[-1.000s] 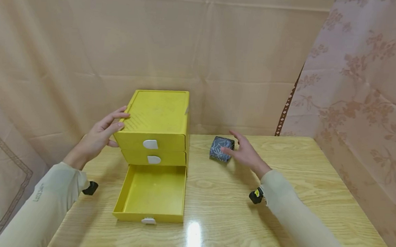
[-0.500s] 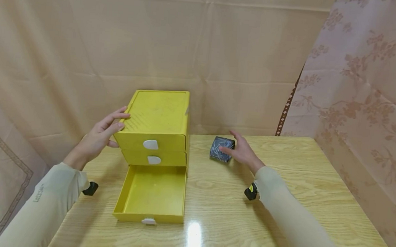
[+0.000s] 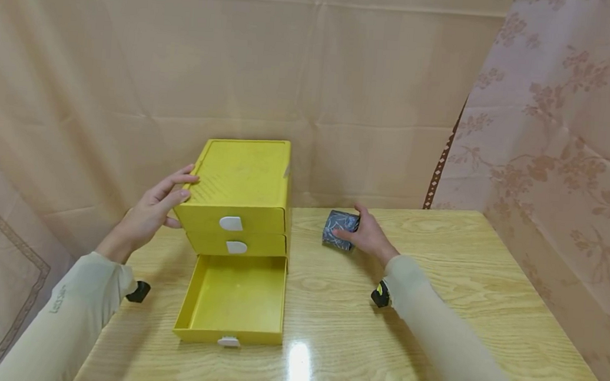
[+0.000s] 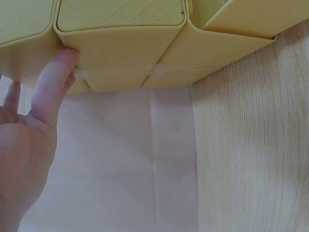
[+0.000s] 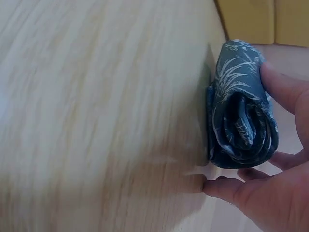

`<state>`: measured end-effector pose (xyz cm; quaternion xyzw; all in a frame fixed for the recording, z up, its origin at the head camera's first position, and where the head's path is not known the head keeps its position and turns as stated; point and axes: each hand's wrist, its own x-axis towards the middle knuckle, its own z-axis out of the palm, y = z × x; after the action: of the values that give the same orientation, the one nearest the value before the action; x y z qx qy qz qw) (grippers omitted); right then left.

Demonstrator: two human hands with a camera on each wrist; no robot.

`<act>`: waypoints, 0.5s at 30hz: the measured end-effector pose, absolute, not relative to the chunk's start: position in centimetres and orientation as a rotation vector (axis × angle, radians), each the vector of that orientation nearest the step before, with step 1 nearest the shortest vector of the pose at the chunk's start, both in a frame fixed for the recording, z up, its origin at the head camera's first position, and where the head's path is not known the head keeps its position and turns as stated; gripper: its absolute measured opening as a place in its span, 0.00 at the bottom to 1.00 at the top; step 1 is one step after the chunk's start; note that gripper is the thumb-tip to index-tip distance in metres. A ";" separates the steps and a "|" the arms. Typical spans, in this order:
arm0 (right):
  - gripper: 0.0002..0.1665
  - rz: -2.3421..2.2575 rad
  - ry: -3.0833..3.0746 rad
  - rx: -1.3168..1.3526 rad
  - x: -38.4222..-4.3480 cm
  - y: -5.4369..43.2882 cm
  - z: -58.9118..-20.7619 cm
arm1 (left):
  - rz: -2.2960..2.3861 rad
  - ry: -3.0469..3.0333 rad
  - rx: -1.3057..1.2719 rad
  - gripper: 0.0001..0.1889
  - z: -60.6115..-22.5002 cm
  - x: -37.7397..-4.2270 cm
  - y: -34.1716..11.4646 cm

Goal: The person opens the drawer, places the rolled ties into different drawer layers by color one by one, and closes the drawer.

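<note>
A small yellow drawer unit (image 3: 245, 174) stands on the table, its two upper drawers in and its bottom drawer (image 3: 239, 292) pulled out with nothing in it. My left hand (image 3: 149, 209) rests against the unit's left side, fingertips over the top edge; the left wrist view shows the thumb (image 4: 53, 84) pressing its side wall. To the right, a dark blue-grey rolled cloth (image 3: 338, 229) with a pale leaf pattern lies on the table. My right hand (image 3: 368, 233) holds it, thumb (image 5: 280, 87) on its upper face, other fingers curved around its near end and far side, partly hidden.
The wooden table (image 3: 336, 346) extends to both sides and the front. A beige curtain (image 3: 375, 101) hangs directly behind the unit and the cloth. Patterned fabric (image 3: 568, 144) hangs on the right. Each wrist carries a small black camera (image 3: 381, 294).
My right hand has moved a little left and closed in on the rolled cloth, its thumb sliding further over it. The left hand and drawer unit have stayed put.
</note>
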<state>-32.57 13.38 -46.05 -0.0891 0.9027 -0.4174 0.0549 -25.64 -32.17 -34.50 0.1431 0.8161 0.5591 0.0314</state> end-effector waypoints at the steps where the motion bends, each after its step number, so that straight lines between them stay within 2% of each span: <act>1: 0.60 -1.255 2.745 -0.265 -32.6 13.4 -46.1 | 1.720 2.515 0.439 0.24 -34.5 -25.6 -32.2; 15: 0.53 -1.253 2.710 -0.296 -31.9 13.4 -46.7 | 1.720 2.519 0.427 0.24 -34.5 -25.6 -32.1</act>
<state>-31.89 13.38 -46.69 -0.0983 0.9010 -0.4165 0.0705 -25.61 -32.11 -34.48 0.1386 0.8174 0.5583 0.0309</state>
